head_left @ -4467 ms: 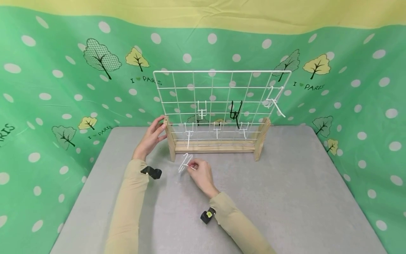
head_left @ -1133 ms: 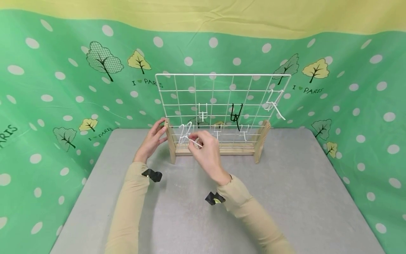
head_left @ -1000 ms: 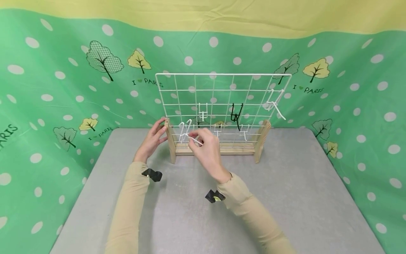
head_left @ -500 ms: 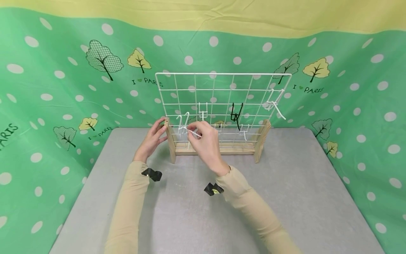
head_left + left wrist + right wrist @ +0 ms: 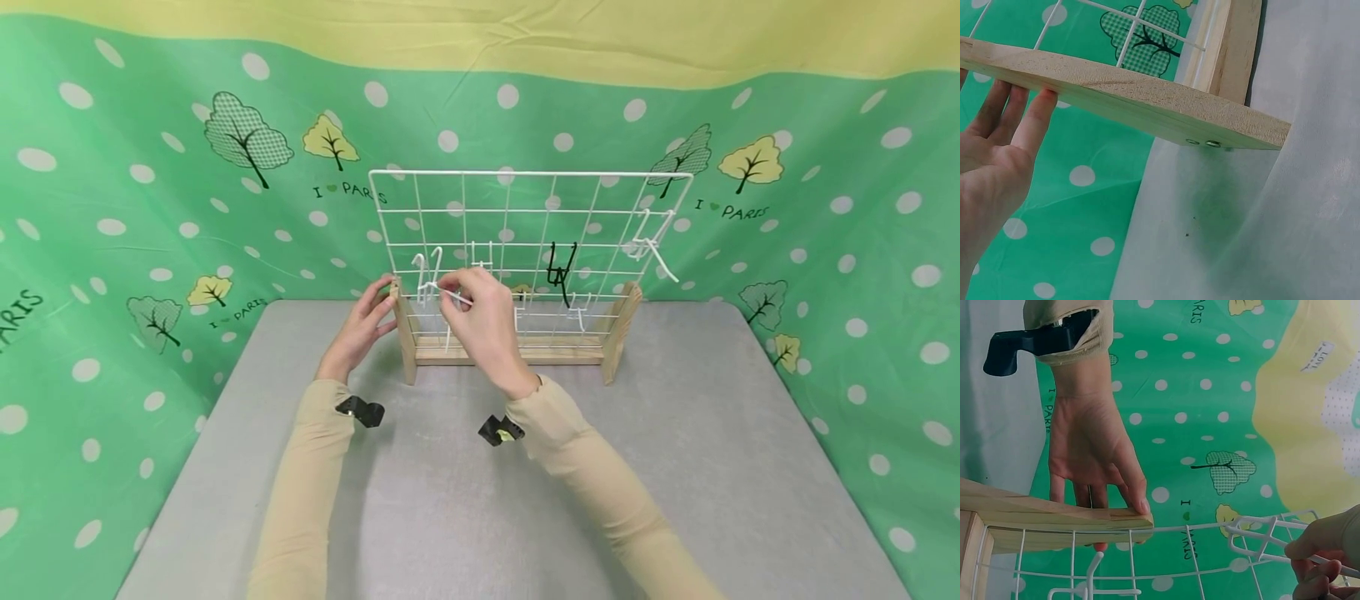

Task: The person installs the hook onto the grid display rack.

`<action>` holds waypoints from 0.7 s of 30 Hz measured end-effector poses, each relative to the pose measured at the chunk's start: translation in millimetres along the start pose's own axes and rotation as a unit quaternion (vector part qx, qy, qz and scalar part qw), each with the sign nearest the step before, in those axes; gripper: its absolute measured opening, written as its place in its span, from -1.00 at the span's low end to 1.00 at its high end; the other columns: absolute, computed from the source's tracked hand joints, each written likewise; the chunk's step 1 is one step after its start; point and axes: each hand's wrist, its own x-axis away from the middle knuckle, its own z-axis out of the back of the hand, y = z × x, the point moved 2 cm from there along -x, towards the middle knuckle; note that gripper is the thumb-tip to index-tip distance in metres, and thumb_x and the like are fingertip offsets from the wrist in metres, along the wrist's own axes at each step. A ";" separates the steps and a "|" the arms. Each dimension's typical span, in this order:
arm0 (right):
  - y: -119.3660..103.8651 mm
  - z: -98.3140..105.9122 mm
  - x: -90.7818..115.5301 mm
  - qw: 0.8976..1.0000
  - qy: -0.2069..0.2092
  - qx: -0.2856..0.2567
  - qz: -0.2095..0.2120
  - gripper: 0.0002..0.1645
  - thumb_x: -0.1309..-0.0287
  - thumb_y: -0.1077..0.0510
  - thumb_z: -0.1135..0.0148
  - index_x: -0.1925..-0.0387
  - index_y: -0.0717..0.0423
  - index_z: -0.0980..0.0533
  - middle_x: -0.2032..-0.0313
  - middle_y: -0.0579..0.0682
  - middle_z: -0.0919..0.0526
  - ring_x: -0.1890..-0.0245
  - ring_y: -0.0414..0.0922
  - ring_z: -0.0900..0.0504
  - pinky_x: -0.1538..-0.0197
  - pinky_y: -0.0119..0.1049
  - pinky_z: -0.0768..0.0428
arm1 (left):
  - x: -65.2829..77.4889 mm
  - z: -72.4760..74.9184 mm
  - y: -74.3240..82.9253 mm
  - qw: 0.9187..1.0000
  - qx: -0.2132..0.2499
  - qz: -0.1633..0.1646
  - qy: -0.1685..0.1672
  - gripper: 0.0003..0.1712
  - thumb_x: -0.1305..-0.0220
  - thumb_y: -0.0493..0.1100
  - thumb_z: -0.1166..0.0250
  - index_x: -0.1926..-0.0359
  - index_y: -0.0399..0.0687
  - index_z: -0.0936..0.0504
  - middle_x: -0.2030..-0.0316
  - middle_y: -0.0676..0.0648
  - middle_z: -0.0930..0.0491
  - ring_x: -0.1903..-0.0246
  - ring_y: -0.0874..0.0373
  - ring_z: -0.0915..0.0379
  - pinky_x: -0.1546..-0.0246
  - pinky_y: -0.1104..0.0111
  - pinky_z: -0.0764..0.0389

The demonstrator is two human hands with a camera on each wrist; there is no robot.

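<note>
My right hand (image 5: 483,321) pinches the arm of a white wire display hook (image 5: 429,287) between thumb and fingers. The hook stands before the left part of the white grid rack (image 5: 531,173), its two curved prongs pointing up; in the right wrist view the held hook (image 5: 1260,534) overlaps the grid wires, and I cannot tell whether it touches them. My left hand (image 5: 356,333) holds the rack's left wooden post (image 5: 402,333), thumb on one side. A fingertip shows past the post in the right wrist view. From the left wrist, fingers (image 5: 1035,119) press against the post.
Several hooks hang on the grid: a black hook (image 5: 557,273) mid-right, a white hook (image 5: 652,247) at the upper right, another white hook (image 5: 577,315) low right. My right hand partly covers others. The grey table (image 5: 675,458) spreads before the rack; a patterned green curtain stands behind.
My right hand has carried the white hook from above the table in front of the rack up to the grid's left part, still rising lately. The left hand stays on the post.
</note>
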 end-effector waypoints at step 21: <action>-16.5 -3.9 -22.8 1.000 0.008 0.004 0.028 -0.86 -0.07 0.44 -0.25 0.34 0.25 -0.67 0.36 0.07 -0.64 0.45 -0.14 -0.52 0.43 -0.50 -0.48 | 3.0 -2.9 1.4 1.000 0.007 0.005 0.008 -0.36 -0.49 -0.01 -0.04 -0.48 0.01 -0.09 -0.46 -0.13 -0.02 -0.40 -0.02 0.04 -0.27 -0.07 -0.26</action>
